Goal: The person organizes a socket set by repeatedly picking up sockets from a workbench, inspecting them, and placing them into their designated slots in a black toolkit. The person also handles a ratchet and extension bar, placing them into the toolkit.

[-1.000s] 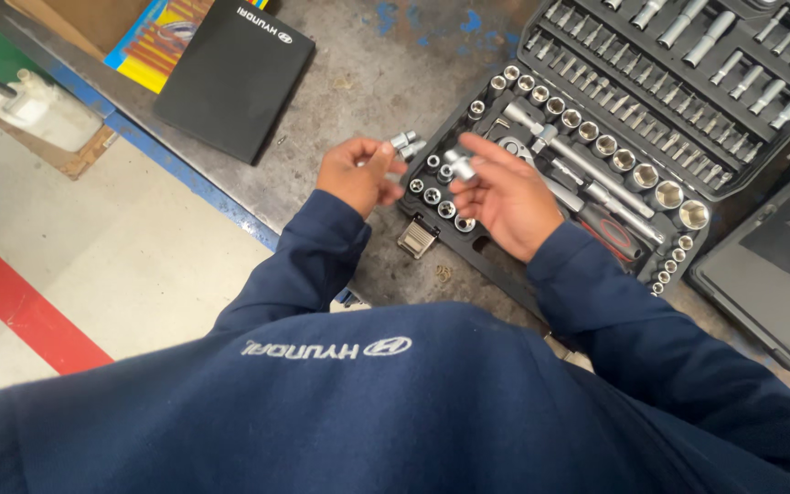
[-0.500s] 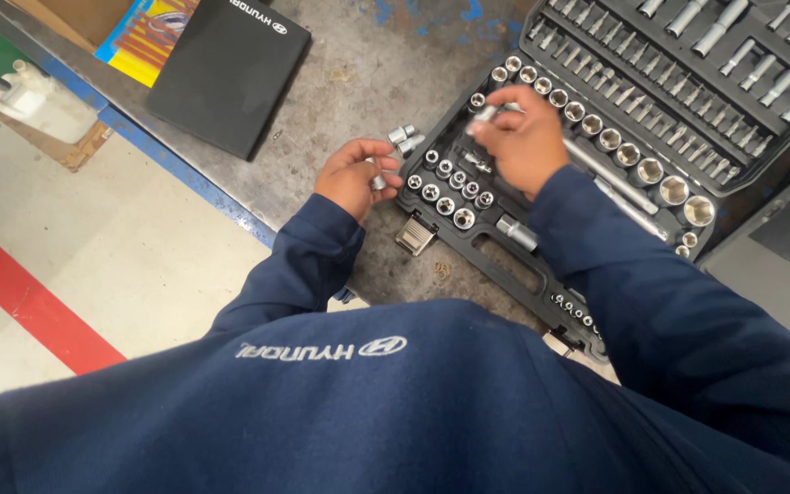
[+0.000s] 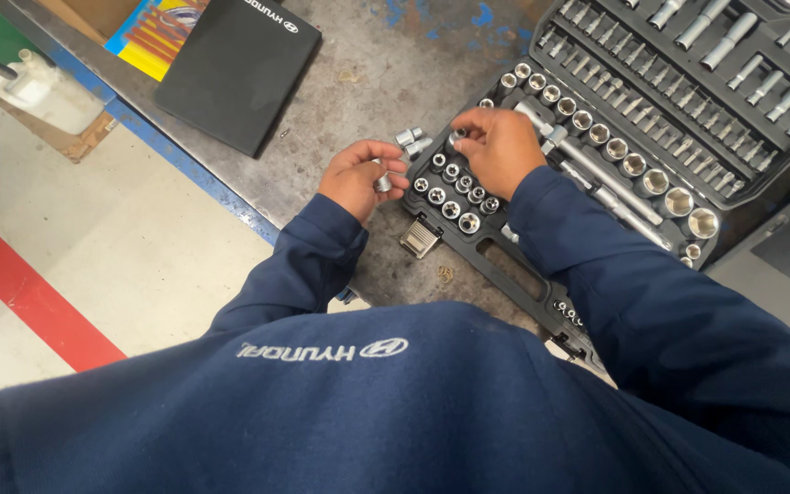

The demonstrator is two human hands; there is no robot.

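An open black socket set case (image 3: 496,261) lies on a grey metal workbench, its rows filled with chrome sockets and a ratchet. My left hand (image 3: 358,178) rests on the bench beside the case's left corner, fingers curled around a small chrome socket (image 3: 382,182). My right hand (image 3: 497,146) is over the case's left end, fingertips pinching a chrome socket (image 3: 455,139) at a slot. Two loose sockets (image 3: 411,140) lie on the bench between the hands.
A black folder (image 3: 230,64) lies at the bench's far left, over a colourful booklet (image 3: 150,35). The bench's blue edge (image 3: 185,169) runs diagonally; below it are pale floor and a red stripe (image 3: 34,297). A second dark case (image 3: 779,252) sits at right.
My right hand came back from the upper row of sockets to the case's left end, near the loose sockets. My left hand stayed in place with its socket.
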